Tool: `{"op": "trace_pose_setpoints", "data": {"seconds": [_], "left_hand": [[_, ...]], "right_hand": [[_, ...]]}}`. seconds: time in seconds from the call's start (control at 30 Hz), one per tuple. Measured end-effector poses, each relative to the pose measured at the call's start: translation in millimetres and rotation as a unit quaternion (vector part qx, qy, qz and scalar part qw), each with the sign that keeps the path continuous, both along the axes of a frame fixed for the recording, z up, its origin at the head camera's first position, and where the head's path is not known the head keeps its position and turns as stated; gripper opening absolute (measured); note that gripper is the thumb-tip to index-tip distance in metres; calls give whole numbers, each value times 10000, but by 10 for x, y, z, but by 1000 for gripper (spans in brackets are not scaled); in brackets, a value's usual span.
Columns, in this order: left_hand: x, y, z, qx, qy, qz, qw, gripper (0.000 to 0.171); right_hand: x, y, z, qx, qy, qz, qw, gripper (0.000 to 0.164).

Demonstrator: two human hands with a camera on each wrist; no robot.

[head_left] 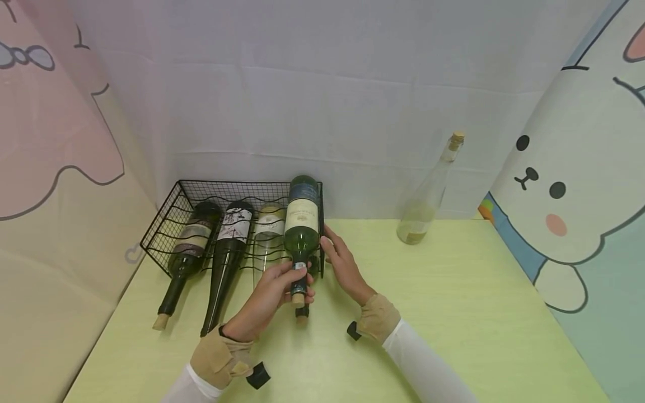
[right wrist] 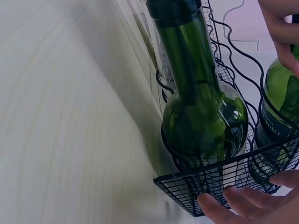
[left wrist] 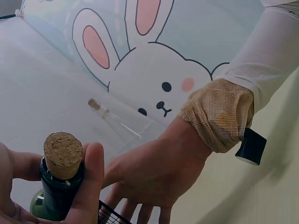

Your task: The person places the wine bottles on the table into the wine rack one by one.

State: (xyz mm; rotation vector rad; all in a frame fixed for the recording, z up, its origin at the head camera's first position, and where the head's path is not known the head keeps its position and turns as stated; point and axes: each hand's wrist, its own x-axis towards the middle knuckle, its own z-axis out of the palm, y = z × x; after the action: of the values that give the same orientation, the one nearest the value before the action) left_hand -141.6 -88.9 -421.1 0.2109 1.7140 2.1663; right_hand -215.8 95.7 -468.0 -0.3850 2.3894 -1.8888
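Note:
My left hand point(head_left: 279, 291) grips the neck of a corked green wine bottle point(head_left: 302, 215) with a cream and blue label. This bottle lies along the right end of the black wire wine rack point(head_left: 173, 210), its neck toward me. In the left wrist view its cork point(left wrist: 63, 154) shows between thumb and fingers. My right hand point(head_left: 345, 266) has its fingers extended against the rack's right side, and its fingertips touch the mesh in the right wrist view. Below the held bottle, another green bottle point(right wrist: 201, 126) lies in the rack, mostly hidden in the head view.
Left of the held bottle, the rack holds a clear bottle point(head_left: 267, 246), a dark slim bottle point(head_left: 229, 263) and a corked dark bottle point(head_left: 188, 252). A clear corked bottle point(head_left: 423, 207) stands at the back right of the pale green table point(head_left: 453, 308), near the white curtain point(head_left: 353, 112).

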Motion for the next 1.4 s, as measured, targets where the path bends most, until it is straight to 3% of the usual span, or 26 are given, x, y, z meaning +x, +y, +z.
{"op": "trace_pose_setpoints", "data": {"seconds": [0.17, 0.33, 0.43, 0.53, 0.67, 0.87, 0.97, 1.07, 1.13, 1.2, 1.3, 1.4], "left_hand": [[-3, 15, 6, 31, -78, 14, 10000, 47], [-6, 3, -4, -252, -134, 26, 9996, 53], [-4, -21, -26, -435, -203, 92, 9988, 58], [-2, -45, -49, -499, -248, 134, 9984, 63], [8, -60, -64, -567, -219, 218, 9979, 65], [31, -116, -127, -957, -184, 871, 9914, 58], [39, -162, -154, -987, -38, 975, 9903, 53], [53, -241, -169, -1060, 200, 1071, 9884, 47], [70, -323, -178, -1178, 370, 1262, 9843, 43], [82, -416, -194, -1371, 581, 1578, 9762, 39], [104, -531, -193, -1625, 970, 2104, 9591, 34], [137, -546, -139, -1916, 1547, 2498, 9365, 31]], "right_hand": [[-9, 29, 13, -27, -3, 98, 9999, 59], [-33, 86, 50, -14, -194, 355, 9992, 58], [21, 137, 185, 76, -349, 544, 9979, 57], [112, 229, 341, 160, -309, 449, 9984, 54], [138, 503, 417, 101, 103, -110, 9998, 47], [-27, 1160, 322, 121, 436, -1097, 9929, 41], [-146, 1494, 243, 218, 730, -1684, 9828, 42], [-268, 1773, 198, 265, 1234, -2404, 9624, 43], [-334, 1908, 186, 328, 1448, -2817, 9479, 46], [-399, 1998, 164, 447, 1478, -3044, 9400, 54], [-494, 2062, 111, 759, 1421, -3100, 9370, 68], [-593, 2115, 37, 965, 1356, -3056, 9375, 80]]}}
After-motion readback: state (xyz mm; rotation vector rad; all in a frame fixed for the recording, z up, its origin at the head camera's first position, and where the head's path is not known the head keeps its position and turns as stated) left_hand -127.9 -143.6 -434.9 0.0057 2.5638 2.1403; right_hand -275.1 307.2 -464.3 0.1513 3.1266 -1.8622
